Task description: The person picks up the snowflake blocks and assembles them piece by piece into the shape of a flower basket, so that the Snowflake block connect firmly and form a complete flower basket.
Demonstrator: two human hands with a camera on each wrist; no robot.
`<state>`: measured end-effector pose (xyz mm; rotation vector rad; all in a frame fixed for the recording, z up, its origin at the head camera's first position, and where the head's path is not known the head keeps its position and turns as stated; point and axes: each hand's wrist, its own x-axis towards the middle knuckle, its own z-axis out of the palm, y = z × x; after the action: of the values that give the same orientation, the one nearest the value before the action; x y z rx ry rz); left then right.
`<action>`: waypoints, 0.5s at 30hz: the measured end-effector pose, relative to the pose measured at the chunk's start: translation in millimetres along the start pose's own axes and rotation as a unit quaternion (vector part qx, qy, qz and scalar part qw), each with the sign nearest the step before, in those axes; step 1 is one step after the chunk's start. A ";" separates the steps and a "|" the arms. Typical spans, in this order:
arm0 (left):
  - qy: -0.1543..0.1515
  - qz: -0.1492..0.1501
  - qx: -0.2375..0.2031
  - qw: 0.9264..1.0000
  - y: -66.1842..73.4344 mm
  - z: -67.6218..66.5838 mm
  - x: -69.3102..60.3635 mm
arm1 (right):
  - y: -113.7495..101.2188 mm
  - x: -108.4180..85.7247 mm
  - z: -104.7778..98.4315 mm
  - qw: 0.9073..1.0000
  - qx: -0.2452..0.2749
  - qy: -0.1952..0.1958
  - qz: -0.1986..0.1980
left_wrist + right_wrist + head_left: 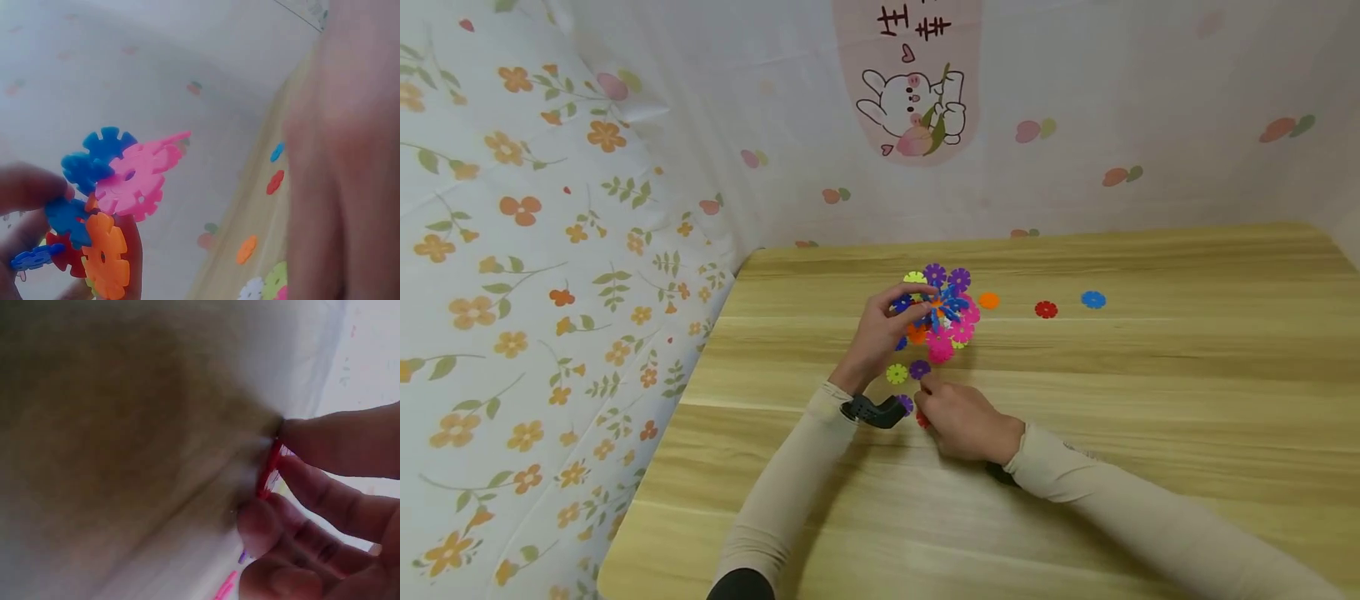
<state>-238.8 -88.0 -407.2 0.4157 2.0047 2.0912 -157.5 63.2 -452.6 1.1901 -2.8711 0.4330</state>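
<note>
Head view: backdrop characters (894,20) cropped; left hand (880,332) grips discs (953,305).

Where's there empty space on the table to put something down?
The wood-grained table is bare right of the lone blue flower-shaped plastic disc, beyond the beige right sleeve. Another patch lies between the left hand and the white flower-print cloth. It's crowded around the left hand and at the right hand's fingertips: colourful plastic discs.
</note>
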 end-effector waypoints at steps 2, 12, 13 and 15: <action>0.000 -0.002 -0.004 1.000 -0.8 1.3 -0.3 | 0.5 0.5 -0.5 1.000 0.025 -0.008 0.006; -0.003 -0.005 -0.013 1.000 -3.0 2.0 -0.3 | 5.2 3.6 -9.0 0.988 0.092 -0.114 0.045; -0.005 -0.004 -0.015 1.000 -3.1 2.2 -0.3 | 5.9 2.7 -10.7 0.986 0.092 -0.129 0.050; -0.006 -0.002 -0.014 1.000 -3.1 2.5 -0.6 | 7.7 0.3 -14.4 0.982 0.095 -0.153 0.060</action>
<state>-237.5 -85.7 -410.3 0.4183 1.9660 2.1053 -164.5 71.8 -440.6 1.2100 -3.2408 0.5853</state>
